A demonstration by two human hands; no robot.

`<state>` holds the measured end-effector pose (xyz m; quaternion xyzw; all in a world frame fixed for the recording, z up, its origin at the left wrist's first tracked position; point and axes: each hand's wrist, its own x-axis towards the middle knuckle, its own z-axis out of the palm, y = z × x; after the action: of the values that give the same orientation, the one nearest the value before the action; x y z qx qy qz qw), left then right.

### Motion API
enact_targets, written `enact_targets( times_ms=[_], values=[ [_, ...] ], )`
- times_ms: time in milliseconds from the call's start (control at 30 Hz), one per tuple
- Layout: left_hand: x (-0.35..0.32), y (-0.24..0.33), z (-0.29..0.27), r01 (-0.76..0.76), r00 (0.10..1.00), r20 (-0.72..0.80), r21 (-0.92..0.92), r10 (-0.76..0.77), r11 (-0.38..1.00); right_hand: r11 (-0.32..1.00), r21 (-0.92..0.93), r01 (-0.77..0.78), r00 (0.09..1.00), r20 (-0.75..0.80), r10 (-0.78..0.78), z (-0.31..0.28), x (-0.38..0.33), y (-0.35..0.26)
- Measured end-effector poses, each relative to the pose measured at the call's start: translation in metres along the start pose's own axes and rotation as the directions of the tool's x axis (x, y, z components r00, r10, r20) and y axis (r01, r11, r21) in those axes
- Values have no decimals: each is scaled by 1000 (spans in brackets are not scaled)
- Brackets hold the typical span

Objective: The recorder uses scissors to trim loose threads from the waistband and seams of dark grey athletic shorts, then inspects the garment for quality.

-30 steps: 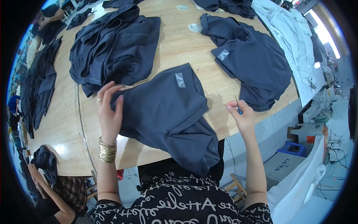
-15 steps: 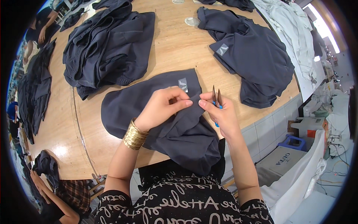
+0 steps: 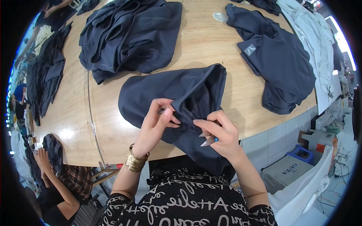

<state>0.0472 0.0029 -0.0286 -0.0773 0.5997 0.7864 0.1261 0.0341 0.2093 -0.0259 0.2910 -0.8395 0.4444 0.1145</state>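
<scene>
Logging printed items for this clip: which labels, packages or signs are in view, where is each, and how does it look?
Label: small pale grey patch on the folded dark garment at the table's far right.
Box: grey carton on the floor right of the table, dark print on top.
Stool: blue plastic, just behind the box.
No screens or signs show.

One navy garment (image 3: 177,94) in hand, two navy heaps (image 3: 128,34) (image 3: 279,60) on one wooden table (image 3: 211,41), one pair of snips (image 3: 208,138).
</scene>
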Motion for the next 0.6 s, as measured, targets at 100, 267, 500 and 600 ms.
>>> enact_targets(
  times_ms=[100, 267, 500, 600],
  values=[
    [-2, 6, 4, -80, 996, -31, 197, 87, 977, 982, -93, 162, 984, 84, -155, -1, 9, -12],
    [7, 0, 9, 43, 999, -30, -17, -44, 999, 984, -75, 163, 986, 54, -159, 6, -6, -20],
    [7, 4, 15, 190, 982, 88, -528, -169, 828, 997, -63, -34, 999, -28, 32, 3, -30, -16],
    [8, 1, 13, 193, 981, 102, -493, -163, 848, 998, -61, -36, 999, -32, 34, 2, -30, -15]
  ],
)
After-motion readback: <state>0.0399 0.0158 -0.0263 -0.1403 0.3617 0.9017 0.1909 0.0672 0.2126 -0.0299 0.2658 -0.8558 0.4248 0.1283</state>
